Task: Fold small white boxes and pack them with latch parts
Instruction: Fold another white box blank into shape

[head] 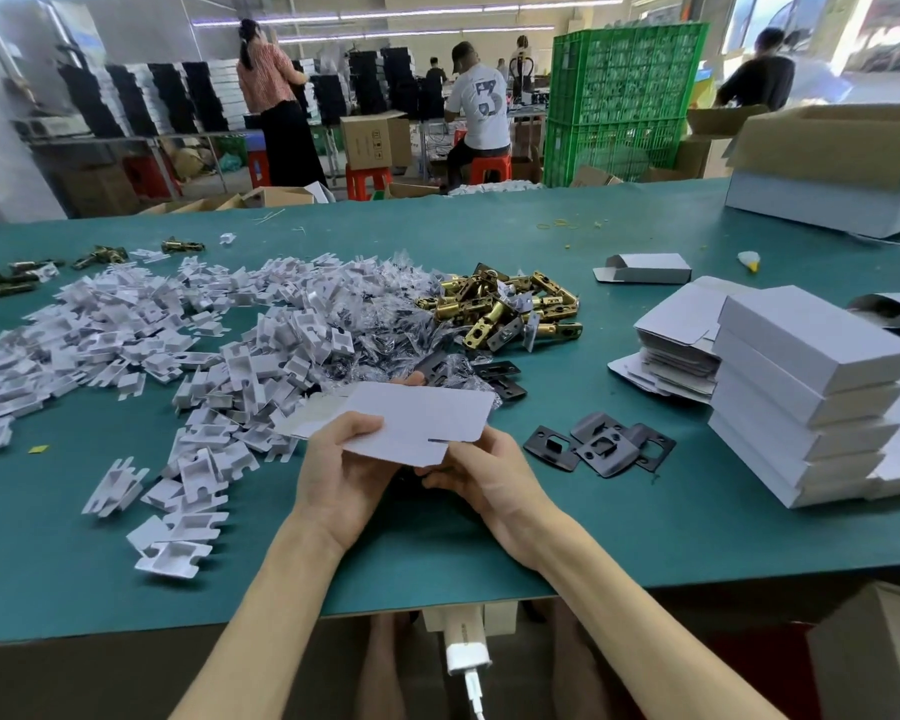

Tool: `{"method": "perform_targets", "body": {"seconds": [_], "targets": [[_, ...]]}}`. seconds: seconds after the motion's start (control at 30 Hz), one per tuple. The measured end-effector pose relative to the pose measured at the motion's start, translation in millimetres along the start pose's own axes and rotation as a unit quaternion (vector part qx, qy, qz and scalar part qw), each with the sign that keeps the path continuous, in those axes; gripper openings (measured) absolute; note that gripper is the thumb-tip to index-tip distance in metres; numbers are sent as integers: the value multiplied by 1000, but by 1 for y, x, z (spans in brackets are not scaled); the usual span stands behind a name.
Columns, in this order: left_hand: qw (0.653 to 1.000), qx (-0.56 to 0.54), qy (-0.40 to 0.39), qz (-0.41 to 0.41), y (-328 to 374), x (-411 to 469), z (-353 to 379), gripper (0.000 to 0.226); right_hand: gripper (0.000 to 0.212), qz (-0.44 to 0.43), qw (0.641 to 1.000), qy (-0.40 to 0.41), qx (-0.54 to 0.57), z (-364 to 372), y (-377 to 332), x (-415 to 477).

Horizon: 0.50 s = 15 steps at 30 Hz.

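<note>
Left hand [344, 459] pinched the flat white cardboard box blank [417, 415], right hand [484, 475] gripped its near flap from below. It was held above the green table [645, 522], probably to square it up. Brass latch bolts [510, 309] were piled just beyond.

Bright, even light from ceiling tube lamps [411, 14], plus blown-out daylight at the upper-right windows [884, 33]. Shadows on the green table [645, 511] are soft, darkest beneath the left hand [333, 470] and right hand [489, 475]; the flat white box [417, 423] they hold is evenly lit. Wide-angle distortion bows the table's near edge; distant workers [481, 106] look soft
</note>
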<state>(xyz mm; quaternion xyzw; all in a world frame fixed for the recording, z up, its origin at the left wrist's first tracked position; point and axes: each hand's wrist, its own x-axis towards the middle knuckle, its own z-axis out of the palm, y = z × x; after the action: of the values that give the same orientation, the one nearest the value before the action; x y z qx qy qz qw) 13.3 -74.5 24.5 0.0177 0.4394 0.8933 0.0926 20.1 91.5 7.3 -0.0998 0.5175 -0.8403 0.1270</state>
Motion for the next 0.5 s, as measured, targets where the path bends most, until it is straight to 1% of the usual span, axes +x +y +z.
{"method": "perform_targets", "body": {"seconds": [0.1, 0.2, 0.37, 0.5], "targets": [[1000, -5, 12, 9, 0, -1, 2, 45, 34, -4, 1000, -1, -8, 1, 0, -1], [999, 5, 19, 27, -1, -1, 3, 45, 29, -7, 1000, 4, -11, 0, 1, 0], [999, -10, 8, 48, -3, 1, 5, 42, 30, 1, 1000, 12, 0, -1, 0, 0], [999, -24, 12, 46, -2, 1, 6, 40, 26, 3, 1000, 13, 3, -1, -1, 1]]}}
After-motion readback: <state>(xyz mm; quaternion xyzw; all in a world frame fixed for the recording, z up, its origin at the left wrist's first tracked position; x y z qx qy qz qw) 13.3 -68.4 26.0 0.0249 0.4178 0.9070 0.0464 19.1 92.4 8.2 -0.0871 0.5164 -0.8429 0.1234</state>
